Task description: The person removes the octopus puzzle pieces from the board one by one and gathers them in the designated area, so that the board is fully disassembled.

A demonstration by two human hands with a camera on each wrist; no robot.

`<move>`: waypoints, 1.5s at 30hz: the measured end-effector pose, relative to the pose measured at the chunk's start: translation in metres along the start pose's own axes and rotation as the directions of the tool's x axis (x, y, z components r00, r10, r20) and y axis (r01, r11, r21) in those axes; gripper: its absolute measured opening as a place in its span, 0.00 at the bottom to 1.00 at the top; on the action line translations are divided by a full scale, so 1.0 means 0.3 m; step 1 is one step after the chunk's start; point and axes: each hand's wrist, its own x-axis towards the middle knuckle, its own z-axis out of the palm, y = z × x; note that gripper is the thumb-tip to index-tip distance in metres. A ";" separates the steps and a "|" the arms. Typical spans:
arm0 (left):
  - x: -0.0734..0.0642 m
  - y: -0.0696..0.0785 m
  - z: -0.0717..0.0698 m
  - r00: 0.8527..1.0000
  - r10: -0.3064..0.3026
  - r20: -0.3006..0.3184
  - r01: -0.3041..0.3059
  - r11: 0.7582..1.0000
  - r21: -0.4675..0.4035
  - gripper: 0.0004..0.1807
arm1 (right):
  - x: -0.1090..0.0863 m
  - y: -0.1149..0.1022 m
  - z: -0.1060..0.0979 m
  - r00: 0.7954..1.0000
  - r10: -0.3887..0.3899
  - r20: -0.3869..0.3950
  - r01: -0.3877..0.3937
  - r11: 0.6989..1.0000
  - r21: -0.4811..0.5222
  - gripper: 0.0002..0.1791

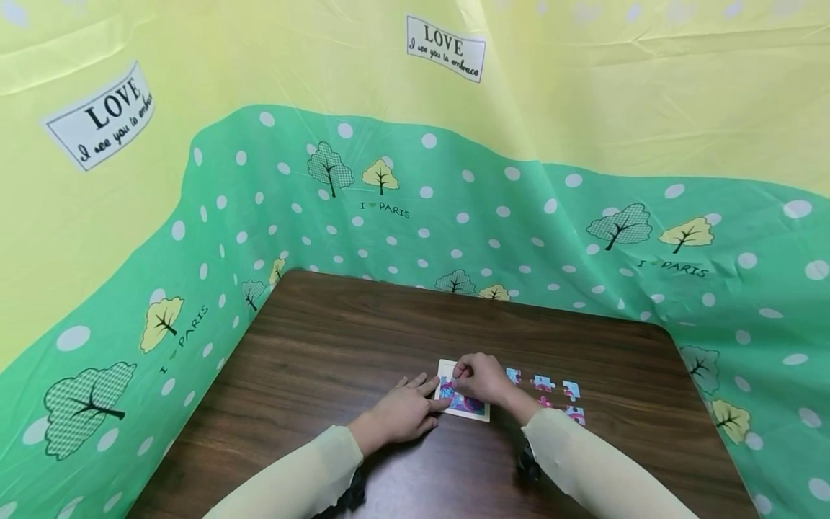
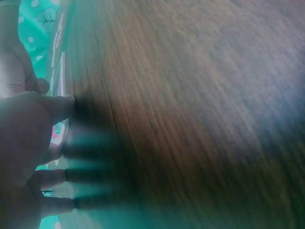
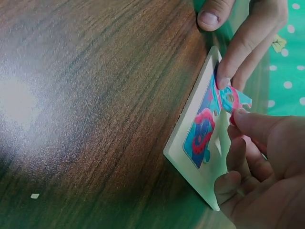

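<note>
A small jigsaw board (image 1: 476, 416) with a pale frame lies on the table, partly filled with blue and pink picture pieces. My left hand (image 1: 407, 411) rests at its left side, fingers spread and fairly straight. In the right wrist view, the left index finger (image 3: 238, 50) presses on the picture inside the frame. Over the board, my right hand (image 1: 483, 378) pinches a blue and pink puzzle piece (image 3: 242, 100) between thumb and fingertips. That piece is tilted up, right beside the left fingertip. In the head view the right hand hides part of the board.
Right of the board lie several loose pieces, among them a blue one (image 1: 543, 383) and a pink and blue one (image 1: 575, 414). A tiny pale scrap (image 3: 35, 196) is on the brown wooden table (image 1: 311, 360). A green and yellow printed curtain (image 1: 389, 238) surrounds the table.
</note>
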 end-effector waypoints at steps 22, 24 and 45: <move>-0.010 0.013 0.000 1.000 -0.022 0.014 0.023 0.999 -0.023 0.28 | -0.108 0.117 -0.161 0.997 0.075 0.007 -0.076 0.994 0.076 0.04; -0.011 0.012 0.000 1.000 -0.025 0.018 0.025 0.999 -0.019 0.28 | -0.123 0.142 -0.174 0.997 0.076 0.016 -0.077 0.994 0.080 0.05; -0.001 0.008 0.002 0.999 -0.037 0.034 0.038 0.999 -0.030 0.28 | -0.217 0.267 -0.217 0.988 0.148 0.037 -0.148 0.989 0.002 0.06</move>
